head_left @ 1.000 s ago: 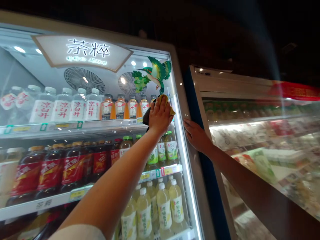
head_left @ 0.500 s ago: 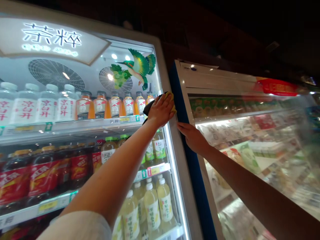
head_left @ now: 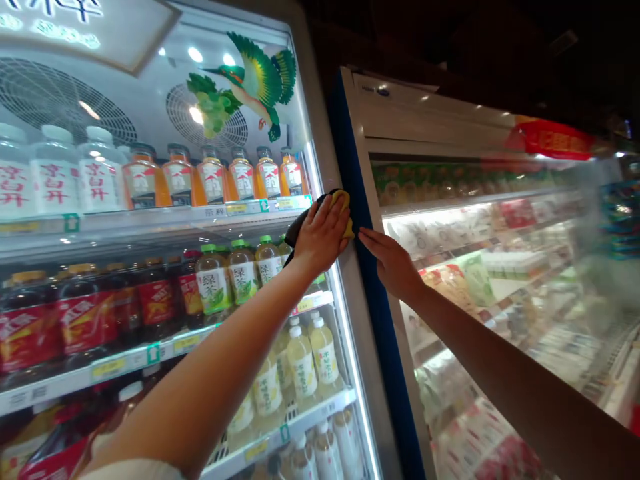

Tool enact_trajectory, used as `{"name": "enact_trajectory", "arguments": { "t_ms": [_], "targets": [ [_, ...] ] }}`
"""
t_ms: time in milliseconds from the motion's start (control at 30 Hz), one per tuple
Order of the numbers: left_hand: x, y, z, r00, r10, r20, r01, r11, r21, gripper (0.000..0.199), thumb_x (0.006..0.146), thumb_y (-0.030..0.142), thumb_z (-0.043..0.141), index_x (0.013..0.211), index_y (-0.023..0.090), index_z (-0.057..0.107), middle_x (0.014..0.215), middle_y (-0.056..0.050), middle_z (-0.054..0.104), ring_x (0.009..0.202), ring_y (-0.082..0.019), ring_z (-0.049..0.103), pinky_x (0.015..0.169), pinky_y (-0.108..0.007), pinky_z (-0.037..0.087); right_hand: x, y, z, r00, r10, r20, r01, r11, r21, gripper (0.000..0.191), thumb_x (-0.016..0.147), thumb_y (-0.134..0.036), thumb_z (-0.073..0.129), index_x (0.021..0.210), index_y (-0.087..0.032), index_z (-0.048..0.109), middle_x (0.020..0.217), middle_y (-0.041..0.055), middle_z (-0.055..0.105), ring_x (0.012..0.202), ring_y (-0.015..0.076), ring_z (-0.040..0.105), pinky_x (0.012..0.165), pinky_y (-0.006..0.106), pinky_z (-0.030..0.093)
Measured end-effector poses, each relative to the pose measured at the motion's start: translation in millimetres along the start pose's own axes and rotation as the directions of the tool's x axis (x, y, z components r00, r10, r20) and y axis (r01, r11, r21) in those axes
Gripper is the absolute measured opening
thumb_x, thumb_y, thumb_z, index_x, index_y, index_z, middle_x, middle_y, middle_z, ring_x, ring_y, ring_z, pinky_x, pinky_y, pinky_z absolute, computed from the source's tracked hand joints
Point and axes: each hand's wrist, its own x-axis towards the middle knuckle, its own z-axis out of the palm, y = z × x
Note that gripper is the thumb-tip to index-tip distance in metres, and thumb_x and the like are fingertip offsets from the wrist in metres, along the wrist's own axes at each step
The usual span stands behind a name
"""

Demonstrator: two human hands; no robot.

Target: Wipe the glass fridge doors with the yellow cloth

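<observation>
My left hand presses a black and yellow cloth against the right edge of the glass door on a lit drinks fridge. The cloth spreads out from under the palm, dark on the left and yellow by the fingertips. Just to the right, my right hand reaches in with fingers stretched toward the fridge's edge, in front of a blue side panel. It holds nothing that I can see; whether its fingertips touch the frame I cannot tell.
Behind the glass stand orange drink bottles, green tea bottles and red-labelled bottles. A kingfisher picture decorates the door's top. To the right is another lit cooler with packaged goods on its shelves.
My left hand and the cloth have slid down the door's edge, from beside the orange bottles to below their shelf. My right hand is also a little lower along the fridge. The view has tilted down.
</observation>
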Motion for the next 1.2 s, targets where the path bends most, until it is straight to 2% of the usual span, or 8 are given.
{"name": "enact_trajectory", "arguments": {
  "t_ms": [267,400,533,833,933,1000,1133,1200],
  "targets": [
    [-57.0,44.1,12.6,0.999,-0.007,0.052,0.008,1.0,-0.024,0.068,0.094,0.03,0.051,0.158,0.013,0.035,0.169,-0.012,0.021,0.158,-0.032,0.01,0.129,-0.055,0.014,-48.9,-11.8,7.7,0.995,0.096,0.031,-0.097,0.994,0.043,0.08,0.078,0.004,0.036,0.15,-0.025,0.051,0.152,0.0056,0.055,0.143,0.0215,0.049,0.123,0.049,0.04],
    [-72.1,50.0,13.8,0.994,0.056,0.098,-0.057,0.998,0.011,0.07,0.093,0.031,0.055,0.158,0.011,0.035,0.169,-0.013,0.02,0.158,-0.034,0.013,0.128,-0.056,0.018,-52.5,-15.3,13.7,0.995,0.095,0.02,-0.096,0.993,0.065,0.081,0.076,0.005,0.037,0.15,-0.026,0.052,0.152,0.0048,0.055,0.142,0.0216,0.051,0.122,0.049,0.041],
    [-56.3,34.2,10.6,0.986,0.128,0.109,-0.134,0.99,0.048,0.069,0.095,0.033,0.053,0.158,0.011,0.035,0.169,-0.013,0.021,0.157,-0.034,0.017,0.128,-0.054,0.02,-31.1,-15.3,19.7,0.995,0.084,-0.057,-0.078,0.991,0.108,0.08,0.077,0.004,0.038,0.149,-0.029,0.053,0.152,0.0014,0.056,0.141,0.0199,0.051,0.123,0.046,0.041],
    [34.7,-42.6,-16.7,0.999,0.053,-0.005,-0.052,0.996,0.076,0.061,0.096,0.037,0.051,0.152,0.014,0.045,0.167,-0.011,0.03,0.156,-0.032,0.023,0.127,-0.051,0.02,10.1,-19.0,26.8,0.983,0.099,-0.157,-0.081,0.99,0.116,0.077,0.077,0.003,0.037,0.144,-0.027,0.058,0.147,0.0026,0.061,0.137,0.0202,0.056,0.122,0.046,0.042],
    [32.0,-55.5,-22.5,0.985,-0.13,-0.117,0.14,0.987,0.084,0.064,0.097,0.039,0.05,0.154,0.012,0.042,0.168,-0.014,0.028,0.157,-0.034,0.02,0.127,-0.054,0.018,8.9,-16.9,21.9,0.983,0.103,-0.149,-0.088,0.99,0.107,0.075,0.079,0.002,0.037,0.144,-0.027,0.058,0.148,0.0027,0.06,0.138,0.0201,0.055,0.121,0.047,0.043],
    [20.7,-50.8,-19.6,0.957,-0.23,-0.176,0.248,0.965,0.087,0.065,0.097,0.039,0.049,0.155,0.011,0.04,0.168,-0.015,0.026,0.157,-0.036,0.016,0.127,-0.056,0.016,8.2,-13.2,16.3,0.982,0.112,-0.154,-0.097,0.99,0.104,0.074,0.08,0.001,0.037,0.144,-0.028,0.058,0.148,0.0016,0.06,0.139,0.0201,0.054,0.122,0.048,0.042],
    [11.2,-36.3,-12.1,0.988,-0.109,-0.109,0.122,0.985,0.123,0.066,0.096,0.039,0.05,0.156,0.012,0.039,0.168,-0.014,0.026,0.158,-0.034,0.016,0.128,-0.055,0.015,17.5,-6.2,11.0,0.974,0.122,-0.189,-0.102,0.988,0.113,0.073,0.081,0.0,0.038,0.144,-0.03,0.059,0.147,0.0001,0.06,0.139,0.0202,0.054,0.123,0.049,0.04],
    [20.2,-45.7,-17.2,0.998,-0.028,-0.049,0.034,0.992,0.124,0.065,0.096,0.04,0.051,0.155,0.014,0.041,0.168,-0.012,0.029,0.157,-0.033,0.019,0.128,-0.053,0.016,27.7,-7.0,15.1,0.976,0.111,-0.188,-0.09,0.989,0.114,0.073,0.081,0.0,0.039,0.144,-0.03,0.058,0.147,0.0002,0.06,0.138,0.0203,0.055,0.122,0.049,0.041]
  ]
}}
